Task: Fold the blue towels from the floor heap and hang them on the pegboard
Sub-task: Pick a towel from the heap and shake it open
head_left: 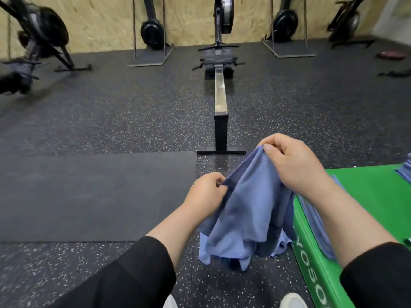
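speckled rubber floor (pixel 111 121) all round, dark mat (pixel 89 196) to the left, rowing machine (pixel 220 101) straight ahead, green box (pixel 360 196) at the right with folded blue towels (pixel 311 221) lying on top; pegboard nowhere in view. blue towel (pixel 246 210) held up between both hands, left hand (pixel 206 194) pinching one edge lower down, right hand (pixel 289 161) gripping a bunched corner higher up, lower end drooping onto what looks like more blue cloth on the floor. likely trouble: cloth bunched rather than spread, so a crooked fold, or a corner slipping from the light left pinch and dropping back to the floor
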{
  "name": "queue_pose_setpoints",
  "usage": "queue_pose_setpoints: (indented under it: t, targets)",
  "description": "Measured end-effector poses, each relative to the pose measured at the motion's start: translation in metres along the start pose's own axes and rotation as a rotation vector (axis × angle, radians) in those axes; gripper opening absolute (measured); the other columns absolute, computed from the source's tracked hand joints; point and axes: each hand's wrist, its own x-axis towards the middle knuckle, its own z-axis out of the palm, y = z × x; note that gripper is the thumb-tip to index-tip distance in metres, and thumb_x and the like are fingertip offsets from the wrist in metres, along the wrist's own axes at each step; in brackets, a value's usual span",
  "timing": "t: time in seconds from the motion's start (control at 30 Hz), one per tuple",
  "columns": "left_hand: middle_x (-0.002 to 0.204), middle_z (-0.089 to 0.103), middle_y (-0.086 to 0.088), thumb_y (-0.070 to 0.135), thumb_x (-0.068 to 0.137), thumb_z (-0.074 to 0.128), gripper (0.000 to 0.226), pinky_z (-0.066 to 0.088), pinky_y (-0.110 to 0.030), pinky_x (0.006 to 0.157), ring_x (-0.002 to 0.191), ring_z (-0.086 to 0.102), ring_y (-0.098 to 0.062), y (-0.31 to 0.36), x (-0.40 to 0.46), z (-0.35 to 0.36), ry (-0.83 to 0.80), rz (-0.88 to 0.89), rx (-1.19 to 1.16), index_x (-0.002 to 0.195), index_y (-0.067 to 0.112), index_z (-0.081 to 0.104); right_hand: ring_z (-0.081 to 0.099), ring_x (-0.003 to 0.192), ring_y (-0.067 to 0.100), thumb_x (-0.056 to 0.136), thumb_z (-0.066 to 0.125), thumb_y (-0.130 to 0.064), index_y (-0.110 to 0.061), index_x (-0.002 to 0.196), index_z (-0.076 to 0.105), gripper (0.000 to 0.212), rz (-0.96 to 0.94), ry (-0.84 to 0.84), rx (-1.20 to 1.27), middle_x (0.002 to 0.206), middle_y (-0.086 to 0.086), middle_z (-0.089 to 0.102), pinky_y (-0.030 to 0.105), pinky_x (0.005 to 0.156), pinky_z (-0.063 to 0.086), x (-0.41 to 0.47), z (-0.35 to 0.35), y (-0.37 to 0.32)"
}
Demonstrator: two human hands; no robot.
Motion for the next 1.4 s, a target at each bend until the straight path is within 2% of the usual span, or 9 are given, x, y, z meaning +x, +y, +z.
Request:
queue_pose_setpoints:
  t: [0.2, 0.27, 0.37, 0.43, 0.57, 0.7, 0.93, 1.07, 1.4]
  targets:
    - [0.076, 0.069, 0.001, 0.024, 0.095, 0.063, 0.018, 0.041, -0.024, 0.061, 0.068, 0.052, -0.009, 0.000, -0.003, -0.013, -0.008, 0.029, -0.163, 0.080, 0.017, 0.070, 0.054, 0.068, 0.012, 0.097, 0.062, -0.023, -0.028, 0.101, 0.067, 0.008, 0.114, -0.060, 0.038, 0.072, -0.008, 0.066, 0.018, 0.060, 0.039, -0.009, 0.001, 0.015]
    - [0.075, 0.072, 0.002, 0.027, 0.094, 0.066, 0.017, 0.043, -0.025, 0.063, 0.064, 0.052, -0.006, 0.009, 0.000, -0.017, 0.013, 0.050, -0.236, 0.082, 0.018, 0.073, 0.044, 0.055, 0.007, 0.092, 0.070, -0.032, -0.033, 0.117, 0.061, 0.027, 0.114, -0.193, 0.093, 0.060, -0.009, 0.055, 0.018, 0.052, 0.034, -0.009, 0.008, 0.014]
    - [0.054, 0.056, 0.012, 0.031, 0.089, 0.073, 0.026, 0.032, -0.020, 0.051, 0.052, 0.043, -0.001, 0.021, 0.006, -0.024, 0.053, 0.072, -0.259, 0.068, 0.019, 0.066, 0.046, 0.051, 0.003, 0.087, 0.076, -0.035, -0.038, 0.130, 0.055, 0.048, 0.085, -0.353, 0.013, 0.062, -0.005, 0.063, 0.018, 0.053, 0.036, -0.003, 0.024, 0.016]
    - [0.048, 0.049, 0.015, 0.032, 0.087, 0.077, 0.029, 0.028, -0.019, 0.047, 0.047, 0.038, -0.001, 0.026, 0.010, -0.026, 0.053, 0.057, -0.295, 0.064, 0.020, 0.063, 0.046, 0.052, 0.001, 0.089, 0.074, -0.035, -0.041, 0.118, 0.063, 0.031, 0.029, -0.400, -0.069, 0.060, -0.009, 0.063, 0.019, 0.054, 0.036, 0.001, 0.034, 0.019]
    - [0.057, 0.054, 0.013, 0.033, 0.084, 0.079, 0.023, 0.033, -0.025, 0.051, 0.051, 0.042, -0.005, 0.028, 0.017, -0.024, 0.042, 0.034, -0.397, 0.071, 0.020, 0.064, 0.045, 0.053, -0.001, 0.094, 0.066, -0.025, -0.029, 0.075, 0.065, 0.020, 0.021, -0.325, -0.120, 0.055, -0.021, 0.056, 0.017, 0.055, 0.036, 0.012, 0.046, 0.023]
    - [0.065, 0.060, 0.007, 0.019, 0.084, 0.070, 0.004, 0.038, -0.026, 0.057, 0.060, 0.047, -0.008, 0.023, 0.020, -0.032, 0.000, 0.043, -0.323, 0.080, 0.018, 0.068, 0.046, 0.060, 0.009, 0.098, 0.060, -0.030, -0.011, 0.074, 0.065, 0.031, 0.077, -0.133, -0.075, 0.061, 0.002, 0.059, 0.032, 0.063, 0.041, 0.021, 0.045, 0.025]
    - [0.057, 0.053, 0.007, 0.019, 0.088, 0.062, 0.018, 0.033, -0.024, 0.050, 0.054, 0.041, -0.012, 0.000, 0.013, -0.041, -0.020, -0.114, -0.161, 0.072, 0.011, 0.062, 0.045, 0.057, 0.006, 0.099, 0.058, -0.027, -0.010, 0.077, 0.068, 0.030, 0.171, 0.111, -0.017, 0.061, -0.001, 0.062, 0.019, 0.056, 0.037, 0.028, 0.026, 0.029]
    - [0.063, 0.057, 0.004, 0.022, 0.092, 0.061, 0.021, 0.033, -0.020, 0.051, 0.056, 0.042, -0.011, -0.007, 0.012, -0.047, 0.073, -0.137, -0.199, 0.072, 0.016, 0.062, 0.046, 0.060, 0.012, 0.099, 0.058, -0.028, -0.007, 0.078, 0.067, 0.031, 0.219, 0.162, 0.000, 0.064, 0.006, 0.064, 0.031, 0.061, 0.039, 0.028, 0.023, 0.037]
    - [0.061, 0.056, 0.014, 0.028, 0.102, 0.053, 0.028, 0.037, -0.018, 0.058, 0.059, 0.043, -0.001, 0.008, 0.006, -0.049, 0.235, 0.028, -0.324, 0.081, 0.018, 0.068, 0.045, 0.048, 0.005, 0.090, 0.073, -0.033, -0.022, 0.092, 0.067, 0.012, 0.259, -0.111, -0.030, 0.053, -0.007, 0.057, 0.018, 0.048, 0.034, 0.022, 0.031, 0.030]
